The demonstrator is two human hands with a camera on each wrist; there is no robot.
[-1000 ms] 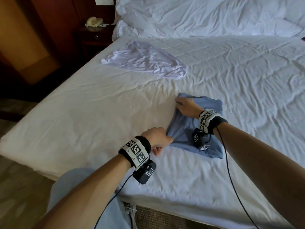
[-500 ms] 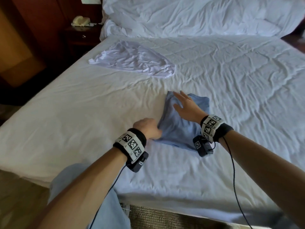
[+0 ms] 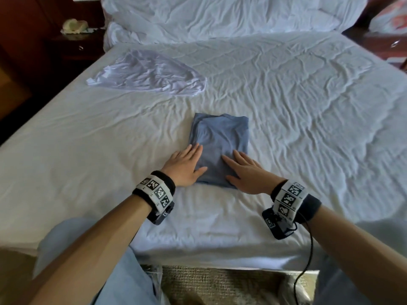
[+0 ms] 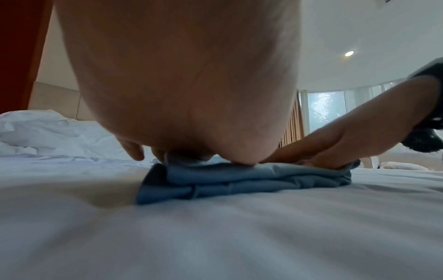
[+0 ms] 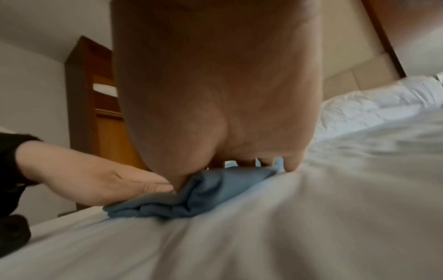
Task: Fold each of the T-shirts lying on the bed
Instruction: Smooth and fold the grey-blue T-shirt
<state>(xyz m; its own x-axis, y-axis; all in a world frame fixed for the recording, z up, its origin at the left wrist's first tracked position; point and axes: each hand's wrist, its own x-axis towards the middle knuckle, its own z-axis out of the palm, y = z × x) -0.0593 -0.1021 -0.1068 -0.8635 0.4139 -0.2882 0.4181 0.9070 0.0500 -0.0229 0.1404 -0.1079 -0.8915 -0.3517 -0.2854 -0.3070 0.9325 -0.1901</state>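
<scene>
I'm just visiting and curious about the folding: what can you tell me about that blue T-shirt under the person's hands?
The blue T-shirt is a soft, light blue knit, folded into a compact rectangle of several layers that show at its near edge. It lies flat on the white bed sheet, near the bed's front edge. The left hand and the right hand press flat on its near corners, fingers straight. Faint creases cross its top.

- A dark wooden nightstand (image 3: 72,44) stands left of the bed's head, with a pale telephone (image 3: 73,25) on top.
- A woven rug (image 3: 220,285) covers the floor at the bed's foot.
- A recessed ceiling light (image 4: 349,53) glows above tall windows (image 4: 327,109).
</scene>
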